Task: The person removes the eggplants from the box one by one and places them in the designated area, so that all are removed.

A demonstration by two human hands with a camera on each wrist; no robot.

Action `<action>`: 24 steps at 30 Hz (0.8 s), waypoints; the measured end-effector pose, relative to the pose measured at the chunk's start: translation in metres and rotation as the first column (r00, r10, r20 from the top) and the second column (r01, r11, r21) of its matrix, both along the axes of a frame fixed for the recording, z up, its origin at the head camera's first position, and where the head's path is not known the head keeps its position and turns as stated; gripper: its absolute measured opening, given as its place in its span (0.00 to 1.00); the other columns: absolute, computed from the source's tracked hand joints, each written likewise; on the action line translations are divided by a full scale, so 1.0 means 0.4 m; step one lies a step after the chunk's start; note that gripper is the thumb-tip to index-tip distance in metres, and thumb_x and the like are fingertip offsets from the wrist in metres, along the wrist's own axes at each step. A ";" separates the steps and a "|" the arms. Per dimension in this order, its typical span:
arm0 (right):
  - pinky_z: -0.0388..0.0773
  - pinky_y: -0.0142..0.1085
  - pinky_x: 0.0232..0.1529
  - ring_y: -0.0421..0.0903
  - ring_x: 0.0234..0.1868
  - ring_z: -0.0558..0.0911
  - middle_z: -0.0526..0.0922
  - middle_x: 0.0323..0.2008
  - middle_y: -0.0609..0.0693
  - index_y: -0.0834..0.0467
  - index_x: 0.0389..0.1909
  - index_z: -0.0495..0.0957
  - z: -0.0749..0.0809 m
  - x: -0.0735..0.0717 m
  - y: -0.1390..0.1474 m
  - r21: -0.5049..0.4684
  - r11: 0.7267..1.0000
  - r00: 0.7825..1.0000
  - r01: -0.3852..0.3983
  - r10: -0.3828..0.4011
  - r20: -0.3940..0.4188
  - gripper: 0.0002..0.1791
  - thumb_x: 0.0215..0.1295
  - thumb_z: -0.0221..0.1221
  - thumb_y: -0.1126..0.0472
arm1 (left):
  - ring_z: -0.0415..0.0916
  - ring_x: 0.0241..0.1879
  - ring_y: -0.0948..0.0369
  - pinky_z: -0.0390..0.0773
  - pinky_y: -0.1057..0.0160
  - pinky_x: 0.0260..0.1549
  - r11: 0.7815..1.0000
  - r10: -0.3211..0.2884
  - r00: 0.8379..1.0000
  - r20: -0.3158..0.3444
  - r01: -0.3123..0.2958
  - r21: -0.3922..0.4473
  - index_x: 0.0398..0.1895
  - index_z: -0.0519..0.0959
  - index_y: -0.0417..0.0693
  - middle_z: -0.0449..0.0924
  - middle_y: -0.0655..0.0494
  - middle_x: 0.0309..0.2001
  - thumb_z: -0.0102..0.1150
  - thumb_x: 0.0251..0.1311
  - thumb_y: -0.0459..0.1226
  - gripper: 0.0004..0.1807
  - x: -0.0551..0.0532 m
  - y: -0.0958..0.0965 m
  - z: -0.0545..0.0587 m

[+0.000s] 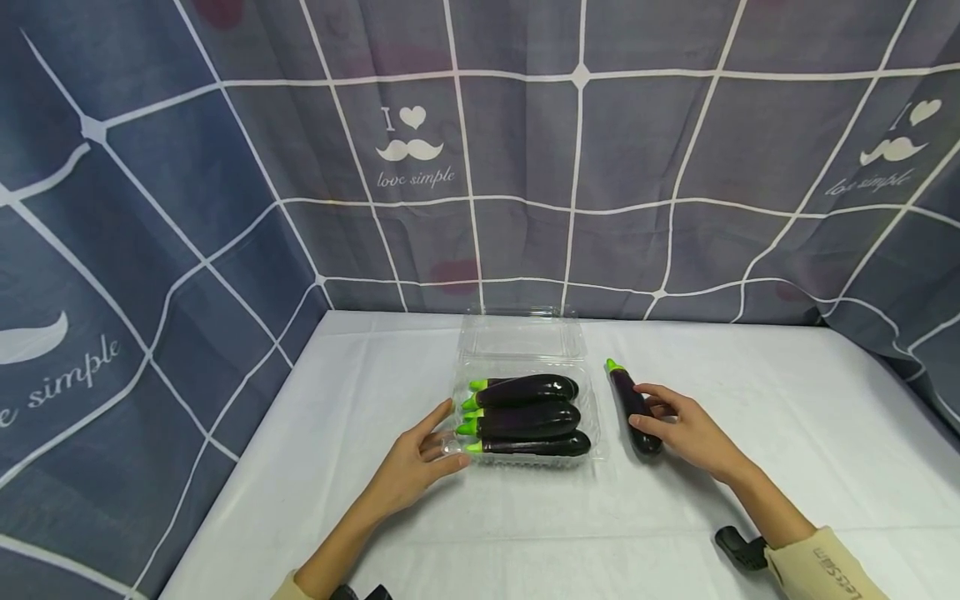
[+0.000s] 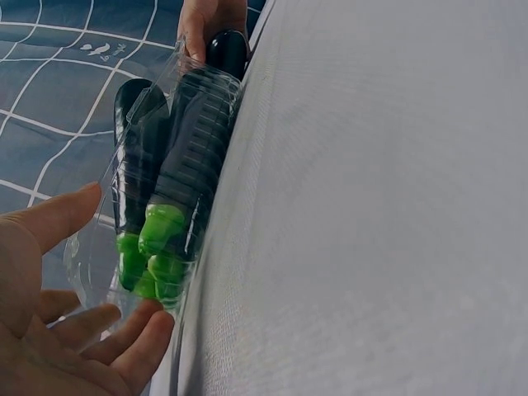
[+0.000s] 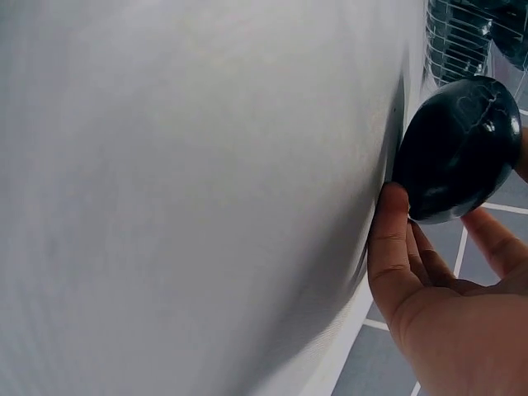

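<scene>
A clear plastic clamshell box (image 1: 596, 417) lies with its lid folded back, holding several dark eggplants (image 1: 528, 419) with green stem ends pointing left. At the box's left end is my left hand (image 1: 420, 458), thumb and fingers spread around the corner. The left wrist view shows that hand's fingertips (image 2: 157, 326) at the clear wall beside the green stems. To the right of the box, a single eggplant (image 1: 628, 400) lies on the cloth, stem end away from me. My right hand (image 1: 693, 433) holds it between thumb and fingers near its thick end, as the right wrist view also shows.
White cloth covers the table (image 1: 375, 358). A dark grid-patterned curtain (image 1: 517, 167) stands along the back and both sides. The raised clear lid (image 1: 521, 336) reaches toward the table's back edge. A black wrist device (image 1: 738, 548) sits by the right sleeve.
</scene>
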State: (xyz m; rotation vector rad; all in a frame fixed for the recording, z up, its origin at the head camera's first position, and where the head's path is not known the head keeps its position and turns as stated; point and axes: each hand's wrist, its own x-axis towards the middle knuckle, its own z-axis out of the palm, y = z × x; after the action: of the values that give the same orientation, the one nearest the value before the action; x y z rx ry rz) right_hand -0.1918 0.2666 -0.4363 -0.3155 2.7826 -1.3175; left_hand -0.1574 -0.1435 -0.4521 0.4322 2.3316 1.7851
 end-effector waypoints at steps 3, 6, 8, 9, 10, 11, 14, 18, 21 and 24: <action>0.74 0.43 0.47 0.55 0.52 0.76 0.79 0.53 0.61 0.62 0.66 0.70 0.001 0.000 0.000 0.005 1.000 1.000 -0.001 0.001 -0.004 0.30 0.68 0.63 0.52 | 0.62 0.68 0.44 0.70 0.59 0.62 1.000 0.006 1.000 0.003 -0.006 -0.006 0.78 0.52 0.43 0.50 0.48 0.76 0.71 0.59 0.40 0.49 0.000 0.001 0.002; 0.75 0.40 0.45 0.53 0.51 0.77 0.79 0.52 0.61 0.63 0.66 0.70 0.001 -0.001 0.001 -0.009 1.000 1.000 -0.009 0.009 -0.013 0.30 0.68 0.63 0.54 | 0.62 0.68 0.44 0.70 0.59 0.62 1.000 0.008 1.000 0.004 -0.008 -0.009 0.78 0.52 0.44 0.50 0.48 0.76 0.71 0.59 0.40 0.49 0.000 0.001 0.003; 0.77 0.37 0.41 0.51 0.47 0.79 0.79 0.51 0.62 0.65 0.66 0.69 0.002 -0.001 0.001 -0.038 0.999 1.000 -0.016 0.016 -0.005 0.30 0.67 0.63 0.55 | 0.62 0.68 0.43 0.70 0.59 0.62 1.000 0.005 1.000 0.005 -0.005 -0.002 0.78 0.51 0.43 0.50 0.47 0.76 0.71 0.59 0.39 0.49 0.000 0.001 0.004; 0.77 0.35 0.39 0.50 0.45 0.79 0.78 0.51 0.63 0.66 0.66 0.69 0.002 -0.001 0.001 -0.053 0.998 1.000 -0.021 0.021 -0.002 0.30 0.67 0.63 0.56 | 0.62 0.68 0.43 0.70 0.59 0.62 1.000 0.003 1.000 0.005 -0.003 -0.001 0.78 0.51 0.43 0.50 0.47 0.76 0.71 0.59 0.39 0.49 -0.001 0.001 0.004; 0.78 0.34 0.37 0.49 0.43 0.80 0.78 0.52 0.63 0.67 0.66 0.68 0.003 -0.001 0.001 -0.067 0.998 1.000 -0.022 0.022 0.006 0.31 0.67 0.63 0.57 | 0.62 0.68 0.43 0.70 0.59 0.62 1.000 0.001 1.000 0.006 -0.001 0.002 0.78 0.51 0.43 0.50 0.47 0.76 0.71 0.59 0.39 0.49 -0.001 0.001 0.004; 0.78 0.33 0.36 0.48 0.41 0.80 0.77 0.52 0.64 0.68 0.66 0.68 0.003 0.000 0.001 -0.080 0.997 1.000 -0.023 0.024 0.015 0.31 0.67 0.63 0.58 | 0.62 0.68 0.43 0.70 0.59 0.62 1.000 0.000 1.000 0.006 0.000 0.004 0.78 0.51 0.43 0.50 0.47 0.76 0.71 0.59 0.39 0.49 0.000 0.001 0.004; 0.79 0.33 0.34 0.47 0.38 0.81 0.75 0.54 0.66 0.68 0.67 0.66 0.004 0.002 0.000 -0.097 0.995 0.999 -0.023 0.027 0.034 0.32 0.67 0.63 0.58 | 0.61 0.68 0.43 0.71 0.59 0.61 1.000 -0.002 1.000 0.008 0.002 0.011 0.78 0.51 0.43 0.50 0.47 0.76 0.71 0.59 0.39 0.49 0.000 0.001 0.004; 0.79 0.33 0.34 0.48 0.39 0.81 0.75 0.54 0.66 0.68 0.67 0.66 0.002 0.002 0.000 -0.092 0.996 0.999 -0.016 0.021 0.047 0.33 0.68 0.63 0.57 | 0.62 0.68 0.43 0.71 0.60 0.61 1.000 -0.001 1.000 0.007 0.001 0.008 0.78 0.51 0.43 0.50 0.46 0.76 0.71 0.59 0.39 0.49 0.001 0.001 0.004; 0.79 0.33 0.35 0.48 0.40 0.81 0.75 0.55 0.66 0.68 0.67 0.66 0.000 0.002 0.001 -0.085 0.996 0.999 -0.012 0.016 0.049 0.33 0.68 0.63 0.57 | 0.62 0.68 0.43 0.71 0.60 0.61 1.000 -0.003 1.000 0.006 0.003 0.010 0.78 0.51 0.43 0.50 0.46 0.76 0.71 0.59 0.39 0.49 0.001 0.001 0.003; 0.79 0.33 0.35 0.49 0.43 0.80 0.76 0.54 0.65 0.68 0.67 0.66 -0.001 0.002 0.001 -0.077 0.997 0.999 -0.010 0.014 0.044 0.33 0.68 0.63 0.56 | 0.62 0.68 0.43 0.71 0.60 0.61 1.000 -0.005 1.000 0.005 0.005 0.012 0.78 0.51 0.42 0.50 0.46 0.76 0.71 0.59 0.39 0.49 0.001 0.001 0.003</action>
State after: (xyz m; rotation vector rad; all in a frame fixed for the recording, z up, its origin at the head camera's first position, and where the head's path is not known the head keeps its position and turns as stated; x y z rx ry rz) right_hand -0.1908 0.2669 -0.4365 -0.3019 2.6945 -1.4132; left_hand -0.1569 -0.1430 -0.4508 0.4342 2.3151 1.7967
